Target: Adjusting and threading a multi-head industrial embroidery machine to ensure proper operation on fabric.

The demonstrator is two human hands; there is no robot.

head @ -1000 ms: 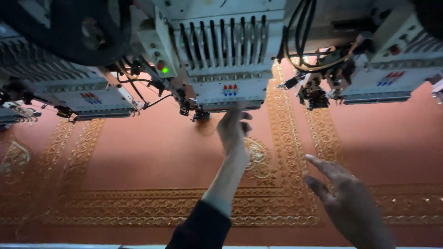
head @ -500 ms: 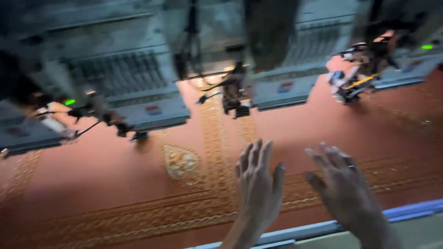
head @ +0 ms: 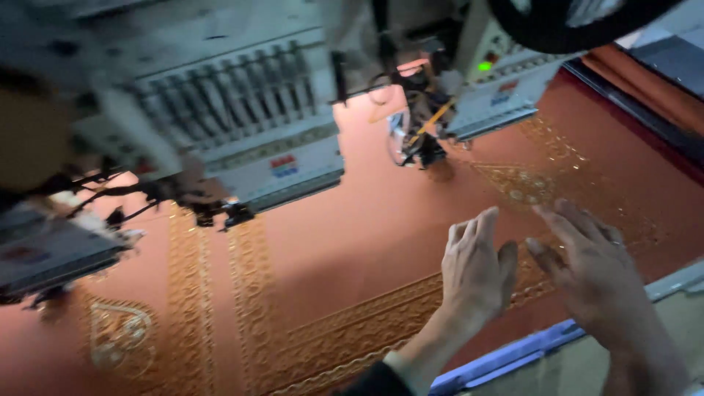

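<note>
Rust-red fabric (head: 381, 220) carried finished gold borders; embroidery heads (head: 242, 125) idle above. Left hand (head: 477, 268) and right hand (head: 590, 275) hovered flat, open, empty.

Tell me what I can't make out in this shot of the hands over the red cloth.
Head view only:
- Left hand and right hand: whether they touch the red cloth can't be told; palms face away.
- Needles of the near sewing head: blurred by motion.
- Gold pattern at lower left: smeared, detail lost.
- Black round object: cut off by the top edge.
</note>
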